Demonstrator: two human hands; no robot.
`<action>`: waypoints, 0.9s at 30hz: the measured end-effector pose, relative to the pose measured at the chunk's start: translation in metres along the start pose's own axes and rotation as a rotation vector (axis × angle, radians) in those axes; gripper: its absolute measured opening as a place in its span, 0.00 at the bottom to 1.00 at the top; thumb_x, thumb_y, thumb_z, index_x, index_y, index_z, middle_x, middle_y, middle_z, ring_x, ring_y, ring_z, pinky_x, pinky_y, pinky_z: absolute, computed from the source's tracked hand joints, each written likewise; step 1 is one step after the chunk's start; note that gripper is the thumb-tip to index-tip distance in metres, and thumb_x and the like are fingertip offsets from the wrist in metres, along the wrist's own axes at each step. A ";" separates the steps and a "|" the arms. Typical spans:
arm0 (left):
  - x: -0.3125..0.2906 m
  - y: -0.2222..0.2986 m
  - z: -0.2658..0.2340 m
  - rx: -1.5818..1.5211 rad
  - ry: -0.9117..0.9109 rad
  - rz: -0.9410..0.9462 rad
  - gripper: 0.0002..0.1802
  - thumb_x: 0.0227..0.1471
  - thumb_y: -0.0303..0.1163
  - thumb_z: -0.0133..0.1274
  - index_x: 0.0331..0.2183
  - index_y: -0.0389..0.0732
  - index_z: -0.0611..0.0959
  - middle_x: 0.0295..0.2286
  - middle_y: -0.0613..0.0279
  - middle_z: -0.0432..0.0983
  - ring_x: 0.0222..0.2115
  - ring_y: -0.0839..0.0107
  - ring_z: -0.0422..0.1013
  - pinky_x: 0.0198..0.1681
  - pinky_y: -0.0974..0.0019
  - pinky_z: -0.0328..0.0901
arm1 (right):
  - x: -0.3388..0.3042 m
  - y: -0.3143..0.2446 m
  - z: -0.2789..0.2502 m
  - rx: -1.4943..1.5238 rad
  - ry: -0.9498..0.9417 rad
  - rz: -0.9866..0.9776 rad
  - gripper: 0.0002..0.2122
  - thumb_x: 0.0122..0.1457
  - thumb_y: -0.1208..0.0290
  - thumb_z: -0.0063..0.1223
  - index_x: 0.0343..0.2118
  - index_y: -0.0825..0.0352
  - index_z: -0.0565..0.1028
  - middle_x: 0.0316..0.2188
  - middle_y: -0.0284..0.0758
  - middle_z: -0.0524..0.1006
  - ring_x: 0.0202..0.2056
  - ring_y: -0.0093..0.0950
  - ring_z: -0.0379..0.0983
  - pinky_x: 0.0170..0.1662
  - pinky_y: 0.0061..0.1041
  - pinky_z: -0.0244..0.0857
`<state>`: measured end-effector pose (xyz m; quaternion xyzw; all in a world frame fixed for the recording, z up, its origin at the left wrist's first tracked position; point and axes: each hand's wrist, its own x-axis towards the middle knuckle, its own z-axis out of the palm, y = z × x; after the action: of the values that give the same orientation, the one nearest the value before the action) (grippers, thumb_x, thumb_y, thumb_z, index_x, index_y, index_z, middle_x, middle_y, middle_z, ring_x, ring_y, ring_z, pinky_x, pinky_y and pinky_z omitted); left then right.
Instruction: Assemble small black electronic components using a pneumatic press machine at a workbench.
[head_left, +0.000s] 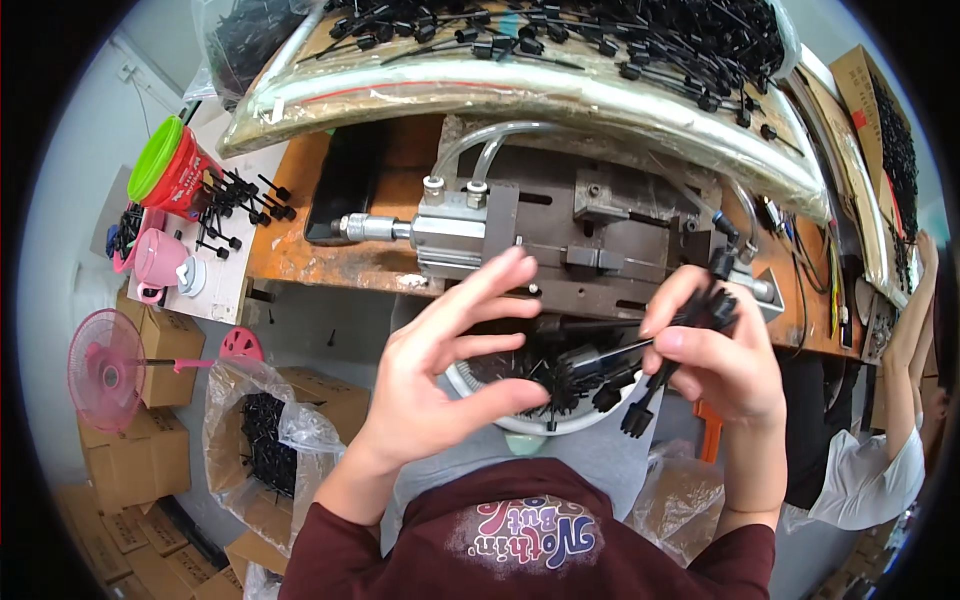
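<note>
Both hands work over a white bowl [520, 425] of black parts: left hand [450, 360] spread, grasping nothing, right hand [715, 350] clenched on a bundle of parts [665, 375]. Loosening those fingers could spill pieces off the desk [300, 250].

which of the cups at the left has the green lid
The red cup, lying tilted at the far left of the white board, has the green lid. The pink cup just below it has no green on it.
</note>
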<state>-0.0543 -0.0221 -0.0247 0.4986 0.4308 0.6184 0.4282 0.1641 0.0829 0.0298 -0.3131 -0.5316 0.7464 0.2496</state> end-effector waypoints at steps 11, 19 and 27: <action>-0.001 -0.004 0.010 0.576 0.059 0.265 0.20 0.39 0.18 0.65 0.41 0.33 0.84 0.33 0.52 0.80 0.31 0.71 0.77 0.34 0.73 0.72 | -0.014 0.026 -0.032 0.218 0.386 -0.312 0.12 0.56 0.76 0.51 0.41 0.76 0.73 0.27 0.41 0.77 0.15 0.14 0.61 0.18 0.11 0.55; 0.004 -0.028 0.032 0.706 0.017 0.218 0.24 0.47 0.18 0.60 0.48 0.29 0.78 0.46 0.50 0.74 0.36 0.66 0.77 0.35 0.65 0.73 | -0.028 0.040 -0.026 0.205 0.499 -0.395 0.09 0.56 0.77 0.50 0.39 0.75 0.72 0.26 0.43 0.76 0.15 0.17 0.61 0.19 0.12 0.56; 0.013 -0.030 0.042 0.969 -0.037 0.357 0.16 0.35 0.24 0.65 0.34 0.37 0.84 0.40 0.57 0.79 0.30 0.69 0.74 0.31 0.69 0.70 | -0.028 0.049 -0.020 0.268 0.508 -0.433 0.09 0.56 0.77 0.49 0.39 0.74 0.72 0.26 0.42 0.76 0.14 0.18 0.61 0.17 0.12 0.55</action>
<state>-0.0119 0.0025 -0.0454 0.7165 0.5682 0.4024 0.0433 0.1961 0.0604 -0.0161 -0.3333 -0.4037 0.6377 0.5651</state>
